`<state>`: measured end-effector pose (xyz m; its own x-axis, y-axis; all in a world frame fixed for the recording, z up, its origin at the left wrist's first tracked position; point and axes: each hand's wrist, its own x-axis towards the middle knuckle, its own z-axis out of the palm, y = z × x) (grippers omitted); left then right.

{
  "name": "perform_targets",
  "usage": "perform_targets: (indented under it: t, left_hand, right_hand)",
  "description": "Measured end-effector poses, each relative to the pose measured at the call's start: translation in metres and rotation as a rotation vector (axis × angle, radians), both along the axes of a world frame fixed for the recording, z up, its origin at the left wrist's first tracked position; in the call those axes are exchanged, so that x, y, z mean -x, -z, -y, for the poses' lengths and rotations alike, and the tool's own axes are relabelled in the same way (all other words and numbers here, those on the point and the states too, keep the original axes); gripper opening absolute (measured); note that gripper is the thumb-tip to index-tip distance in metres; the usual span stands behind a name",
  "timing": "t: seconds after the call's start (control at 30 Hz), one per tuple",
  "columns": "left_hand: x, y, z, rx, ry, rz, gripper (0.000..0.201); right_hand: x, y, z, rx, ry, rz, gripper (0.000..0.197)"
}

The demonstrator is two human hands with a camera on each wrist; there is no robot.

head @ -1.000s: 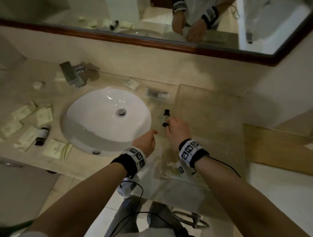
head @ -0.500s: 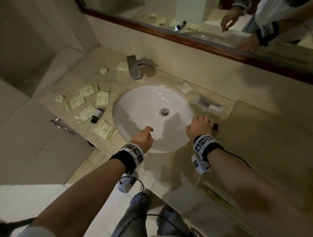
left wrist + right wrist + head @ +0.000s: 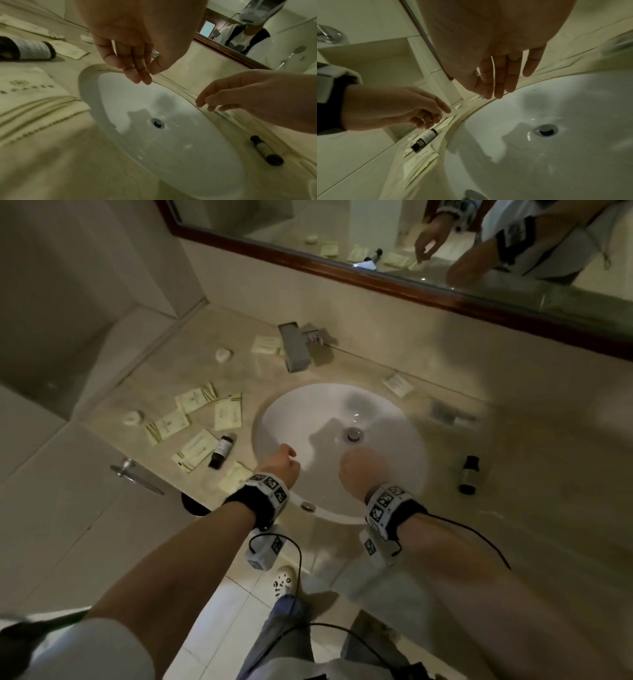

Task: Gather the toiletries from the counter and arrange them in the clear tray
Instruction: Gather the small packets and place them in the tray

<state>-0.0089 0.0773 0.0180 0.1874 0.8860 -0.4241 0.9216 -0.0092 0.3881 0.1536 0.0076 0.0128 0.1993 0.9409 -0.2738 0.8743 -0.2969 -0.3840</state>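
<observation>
Both hands hover empty over the white sink (image 3: 308,412). My left hand (image 3: 281,465) hangs with loose fingers (image 3: 137,75) near the sink's left rim. My right hand (image 3: 363,470) is blurred, its fingers (image 3: 498,86) straight. One dark bottle (image 3: 222,450) lies left of the sink among several pale sachets (image 3: 197,400). A second dark bottle (image 3: 468,475) lies right of the sink. The clear tray (image 3: 555,446) shows only faintly at the right; I cannot tell whether that bottle is inside it.
A metal faucet (image 3: 296,347) stands behind the sink, with a sachet (image 3: 265,344) beside it. Two small white soaps (image 3: 224,355) (image 3: 133,417) sit on the counter's left. Another sachet (image 3: 397,383) and a clear-wrapped item (image 3: 447,412) lie at the back right. A mirror runs above.
My right hand has let go of the dark bottle at the right of the sink and moved left over the basin. The head view has swung left toward the sachets.
</observation>
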Motion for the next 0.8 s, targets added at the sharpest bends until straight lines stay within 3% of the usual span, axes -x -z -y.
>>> perform_targets:
  t: [0.23,0.3,0.43,0.57,0.8]
  left_hand:
    - [0.096,0.0,-0.066,-0.054,-0.182,0.03,0.027]
    - [0.146,0.007,-0.088,-0.05,-0.209,-0.064,0.035]
    - [0.2,0.029,-0.108,-0.033,-0.099,-0.311,0.049]
    - [0.217,0.044,-0.124,-0.027,-0.081,-0.321,0.059]
    - [0.213,0.053,-0.13,-0.034,0.017,-0.357,0.069]
  right_hand:
    - [0.1,-0.009,-0.061,0.064,-0.095,-0.129,0.024]
    - [0.148,-0.001,-0.088,0.138,-0.147,-0.093,0.035]
    - [0.197,0.014,-0.109,0.253,-0.19,0.057,0.062]
    - [0.216,0.032,-0.111,0.285,-0.162,0.154,0.065]
    - [0.211,0.032,-0.11,0.367,-0.089,0.115,0.051]
